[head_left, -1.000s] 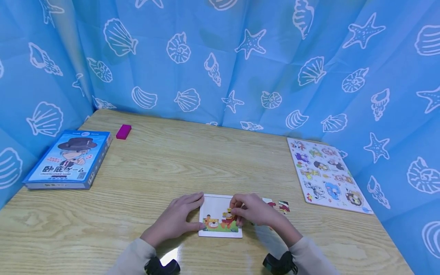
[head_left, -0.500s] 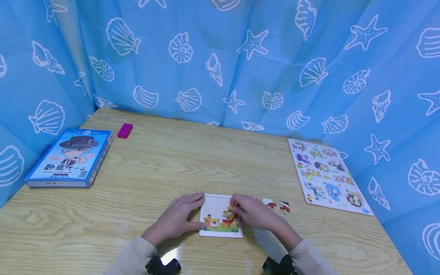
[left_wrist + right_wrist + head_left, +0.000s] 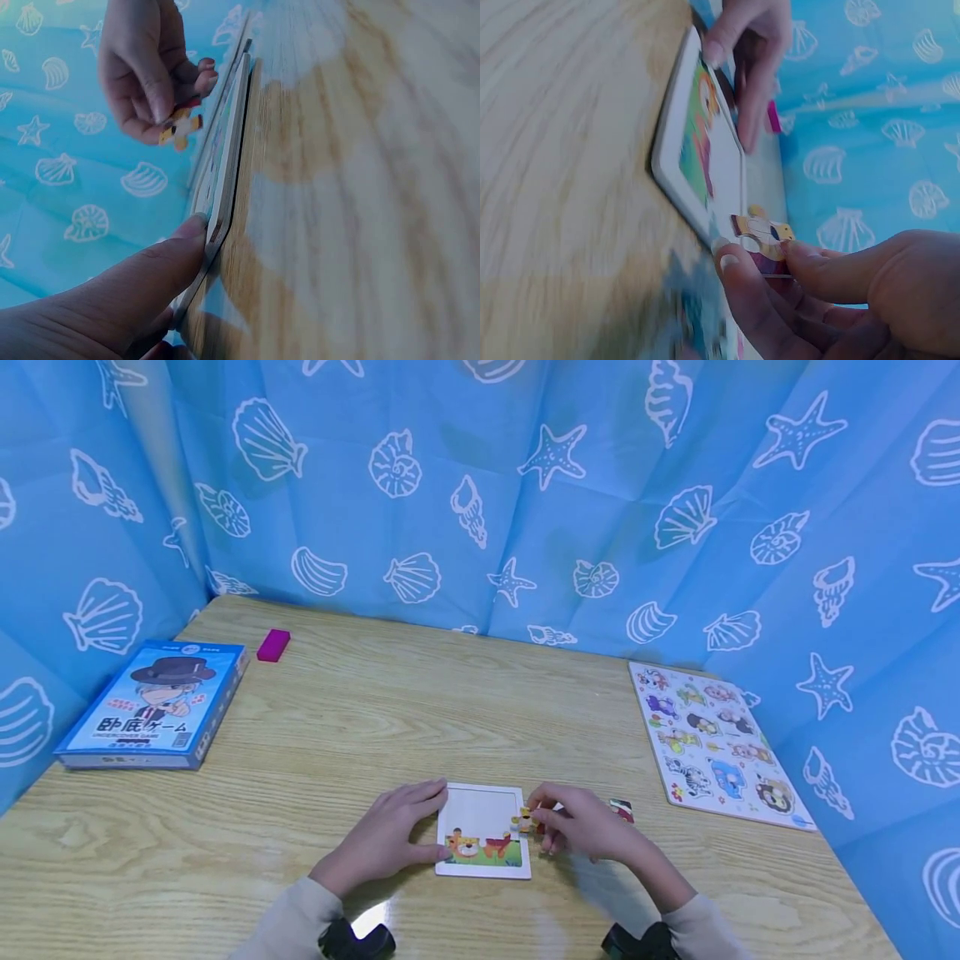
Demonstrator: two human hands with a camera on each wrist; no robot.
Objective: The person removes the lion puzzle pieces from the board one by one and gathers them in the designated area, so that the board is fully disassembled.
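Note:
A white puzzle tray [image 3: 487, 872] lies on the table, its lower part filled with joined pieces [image 3: 495, 852] picturing animals and grass; its upper part shows bare white. My left hand [image 3: 392, 835] rests along the tray's left side, fingers extended, thumb pressing the near left corner. Just off the tray's right edge, my right hand [image 3: 579, 823] pinches a jigsaw piece [image 3: 757, 234] between thumb and fingertips. This piece bears a yellow animal and some red, and is held raised and tilted in the right wrist view. A loose puzzle piece [image 3: 622, 810] lies beyond the right hand.
A blue game box [image 3: 153, 706] is at the left, with a small magenta block [image 3: 273, 645] behind it. A white animal puzzle board [image 3: 720, 743] lies at the right. Blue shell-patterned curtain [image 3: 480, 502] closes off the table's back and sides.
My right hand has moved right, off the tray, carrying the animal piece that was over the tray's right part. The left hand stays on the tray.

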